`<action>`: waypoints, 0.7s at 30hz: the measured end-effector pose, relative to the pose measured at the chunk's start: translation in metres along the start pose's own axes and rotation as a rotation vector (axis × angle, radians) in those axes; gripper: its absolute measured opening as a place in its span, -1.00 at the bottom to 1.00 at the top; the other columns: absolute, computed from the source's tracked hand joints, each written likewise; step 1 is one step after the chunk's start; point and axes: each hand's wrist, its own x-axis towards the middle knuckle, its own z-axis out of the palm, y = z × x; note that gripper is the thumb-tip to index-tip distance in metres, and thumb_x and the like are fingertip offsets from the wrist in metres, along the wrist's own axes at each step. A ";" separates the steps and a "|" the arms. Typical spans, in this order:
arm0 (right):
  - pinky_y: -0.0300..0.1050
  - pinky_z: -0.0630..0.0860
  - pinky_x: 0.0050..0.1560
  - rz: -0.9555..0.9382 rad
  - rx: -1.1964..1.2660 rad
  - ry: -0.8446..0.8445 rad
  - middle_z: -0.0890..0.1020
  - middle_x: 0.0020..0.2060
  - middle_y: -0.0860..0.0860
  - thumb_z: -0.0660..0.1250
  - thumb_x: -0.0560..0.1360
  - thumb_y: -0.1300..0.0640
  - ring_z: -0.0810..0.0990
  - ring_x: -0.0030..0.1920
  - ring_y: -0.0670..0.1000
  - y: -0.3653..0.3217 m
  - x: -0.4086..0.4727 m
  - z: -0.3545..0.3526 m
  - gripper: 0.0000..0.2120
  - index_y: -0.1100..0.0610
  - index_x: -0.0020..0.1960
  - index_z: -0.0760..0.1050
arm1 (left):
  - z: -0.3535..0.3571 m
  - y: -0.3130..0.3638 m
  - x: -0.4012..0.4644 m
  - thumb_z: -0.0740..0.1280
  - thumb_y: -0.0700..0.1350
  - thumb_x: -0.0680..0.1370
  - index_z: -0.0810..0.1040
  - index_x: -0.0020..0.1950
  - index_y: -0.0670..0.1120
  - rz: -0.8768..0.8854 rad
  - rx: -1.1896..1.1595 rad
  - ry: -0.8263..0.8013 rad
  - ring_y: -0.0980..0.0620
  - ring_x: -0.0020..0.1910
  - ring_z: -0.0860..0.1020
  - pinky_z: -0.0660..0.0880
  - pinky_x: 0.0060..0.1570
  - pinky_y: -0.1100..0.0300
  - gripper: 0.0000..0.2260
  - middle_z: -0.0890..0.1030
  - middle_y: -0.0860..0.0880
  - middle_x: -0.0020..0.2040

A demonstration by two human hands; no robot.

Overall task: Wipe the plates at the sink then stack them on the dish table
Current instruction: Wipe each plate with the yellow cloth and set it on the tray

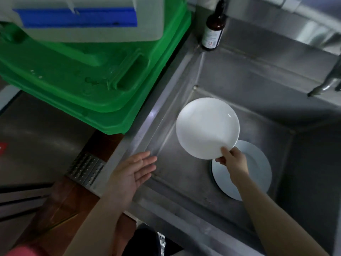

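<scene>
**Plate lifted over the sink**

Plate point(207, 127), white, is held above the steel sink point(249, 74), pinched at its near rim by the right hand point(233, 161). The left hand point(132, 172) hovers flat-fingered and empty over the sink's left edge. Another plate point(258, 163) lies in the basin under the right hand. Farther back stand green crates point(88, 76) and a brown bottle point(213, 32).

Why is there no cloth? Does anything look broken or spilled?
Nothing looks broken or spilled. The right hand pinches a white plate by its rim above the sink, over another plate lying in the basin. The left hand is open and holds nothing; no cloth shows.
</scene>
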 end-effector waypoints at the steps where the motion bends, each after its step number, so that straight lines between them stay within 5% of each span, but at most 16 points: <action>1: -0.17 0.57 -0.26 -0.077 -0.068 0.013 0.65 -0.37 -0.03 0.27 0.55 0.14 0.62 -0.38 -0.06 -0.006 -0.012 -0.005 -0.88 0.07 -0.09 0.57 | -0.001 0.001 0.000 0.18 -0.21 0.60 0.56 0.18 -0.07 0.003 0.021 -0.017 0.01 0.00 0.67 0.49 -0.03 0.11 -0.77 0.70 -0.06 0.05; 9: -0.17 0.41 -0.36 -0.539 -0.393 0.312 0.57 -0.44 -0.18 0.28 0.57 0.01 0.54 -0.37 -0.18 -0.056 -0.123 -0.012 -0.74 -0.12 -0.30 0.44 | -0.011 0.024 -0.011 0.25 -0.25 0.59 0.56 0.12 -0.09 0.162 0.166 -0.095 0.07 -0.11 0.65 0.55 -0.06 0.21 -0.83 0.70 -0.05 -0.07; 13: -0.05 0.47 -0.34 -0.830 -0.433 0.497 0.58 -0.39 -0.07 0.34 0.54 0.21 0.55 -0.36 0.02 -0.073 -0.178 -0.008 -0.88 0.12 -0.17 0.57 | -0.010 0.049 -0.016 0.36 -0.26 0.54 0.55 0.06 -0.07 0.407 0.385 -0.135 -0.09 0.03 0.61 0.52 0.09 0.01 -0.85 0.64 -0.16 0.05; 18: -0.44 0.37 -0.17 -1.063 -0.399 0.652 0.59 -0.21 -0.10 0.22 0.51 0.16 0.53 -0.18 -0.13 -0.080 -0.235 -0.009 -0.78 0.11 -0.02 0.63 | 0.001 0.072 -0.026 0.44 -0.23 0.48 0.49 0.19 0.05 0.750 0.590 -0.265 0.19 -0.08 0.60 0.50 -0.08 0.36 -0.65 0.58 0.12 0.04; 21: -0.44 0.38 -0.06 -1.086 -0.426 0.759 0.66 -0.17 0.04 0.17 0.49 0.21 0.57 -0.13 -0.06 -0.070 -0.256 -0.011 -0.72 0.21 0.01 0.64 | 0.004 0.072 -0.031 0.38 -0.29 0.50 0.62 0.10 0.05 0.906 0.683 -0.301 0.19 -0.11 0.62 0.43 -0.16 0.52 -0.72 0.65 0.06 -0.01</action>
